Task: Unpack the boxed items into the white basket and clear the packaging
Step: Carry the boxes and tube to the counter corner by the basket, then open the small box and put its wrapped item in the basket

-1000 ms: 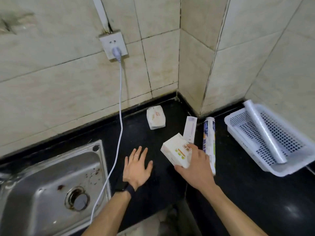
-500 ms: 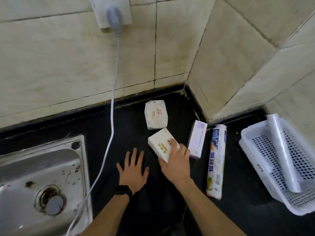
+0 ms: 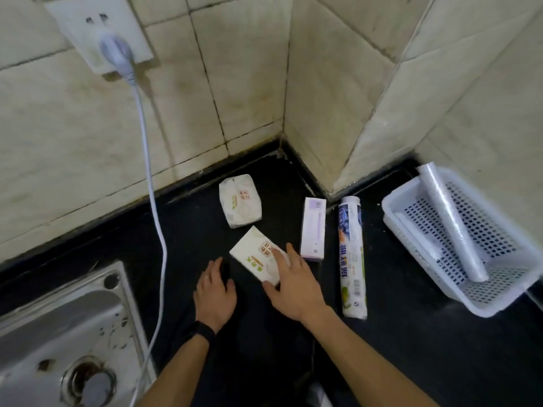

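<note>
A white soap box (image 3: 255,259) with green and orange print lies flat on the black counter. My right hand (image 3: 293,282) rests over its near right corner, fingers spread and thumb at its lower edge, without a firm grip. Just left of the box, my left hand (image 3: 215,292) lies flat on the counter and holds nothing. Behind the box sits a white wrapped packet (image 3: 240,204). To the right lie a slim lilac box (image 3: 313,229) and a long printed roll carton (image 3: 351,257). The white basket (image 3: 499,304) at the far right holds a clear film roll (image 3: 449,227).
A steel sink (image 3: 67,333) fills the lower left. A white cable (image 3: 152,201) hangs from a wall socket (image 3: 100,30) and runs down past the sink's edge. Tiled walls form a corner behind the items. The counter's front edge is near my forearms.
My right hand carried the soap box leftward and set it down on the counter, and its grip has loosened. The left hand stayed flat. The camera moved closer and tilted down.
</note>
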Available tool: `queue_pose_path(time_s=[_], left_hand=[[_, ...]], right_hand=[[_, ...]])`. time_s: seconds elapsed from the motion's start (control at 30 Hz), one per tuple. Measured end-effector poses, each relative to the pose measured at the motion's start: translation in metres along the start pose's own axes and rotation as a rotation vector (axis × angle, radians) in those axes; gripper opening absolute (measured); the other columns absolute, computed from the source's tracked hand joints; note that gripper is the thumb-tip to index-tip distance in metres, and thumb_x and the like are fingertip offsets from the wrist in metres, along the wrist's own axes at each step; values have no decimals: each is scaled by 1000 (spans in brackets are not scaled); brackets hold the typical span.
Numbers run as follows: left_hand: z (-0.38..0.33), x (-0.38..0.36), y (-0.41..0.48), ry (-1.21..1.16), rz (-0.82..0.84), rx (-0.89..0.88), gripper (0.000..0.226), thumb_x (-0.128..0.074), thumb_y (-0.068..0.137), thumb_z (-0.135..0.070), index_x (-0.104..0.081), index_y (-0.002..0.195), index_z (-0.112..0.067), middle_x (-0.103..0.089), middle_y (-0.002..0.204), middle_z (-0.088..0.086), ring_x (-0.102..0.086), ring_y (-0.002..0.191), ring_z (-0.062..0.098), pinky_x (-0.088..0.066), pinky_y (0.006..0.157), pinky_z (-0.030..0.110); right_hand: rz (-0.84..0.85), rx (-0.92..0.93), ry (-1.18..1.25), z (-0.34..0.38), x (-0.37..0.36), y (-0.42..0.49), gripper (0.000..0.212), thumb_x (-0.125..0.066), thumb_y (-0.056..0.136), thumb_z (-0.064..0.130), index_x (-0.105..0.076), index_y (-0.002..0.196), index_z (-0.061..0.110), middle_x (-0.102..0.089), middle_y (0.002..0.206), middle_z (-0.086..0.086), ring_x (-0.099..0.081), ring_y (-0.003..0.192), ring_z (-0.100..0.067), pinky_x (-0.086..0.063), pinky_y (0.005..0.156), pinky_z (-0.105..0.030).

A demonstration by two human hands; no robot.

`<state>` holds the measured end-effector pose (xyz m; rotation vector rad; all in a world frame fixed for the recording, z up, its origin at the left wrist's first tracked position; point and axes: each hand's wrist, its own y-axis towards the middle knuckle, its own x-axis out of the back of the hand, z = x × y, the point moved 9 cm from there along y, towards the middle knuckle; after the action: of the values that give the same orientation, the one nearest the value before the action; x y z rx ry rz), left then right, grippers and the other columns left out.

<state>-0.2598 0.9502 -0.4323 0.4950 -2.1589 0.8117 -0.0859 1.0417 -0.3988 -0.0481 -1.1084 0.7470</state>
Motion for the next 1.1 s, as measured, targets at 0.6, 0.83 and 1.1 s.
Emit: queue_pose_path(time_s=[0.6,0.83,1.1], left_hand=[[-249,-124,20,1375,189,-1143,53,-43,101,-25,-31,151,-36,-1,167,2,2,153,22,-2,120,57],[-256,-95,-7,1112,224,-1073,72,-67,82,-30,-37,147,-28,-25,162,0,-11,152,19,-6,118,58],[-287,-90,-175,730,159,-1282,68,-66,79,-42,-46,140,-22,-48,149,-4,-22,150,16,-3,120,53]], right_hand=[[-165,-787,75,-263,-69,-242,65,-14,102,58,28,150,45,27,165,5,28,150,-21,2,122,-57],[-88,-763,115,-263,-66,-245,68,-19,101,59,22,154,43,30,165,4,30,150,-23,4,121,-63],[-550,-502,1169,-198,44,-292,61,-66,76,71,-55,130,45,-59,135,20,-57,117,10,-44,86,-9]])
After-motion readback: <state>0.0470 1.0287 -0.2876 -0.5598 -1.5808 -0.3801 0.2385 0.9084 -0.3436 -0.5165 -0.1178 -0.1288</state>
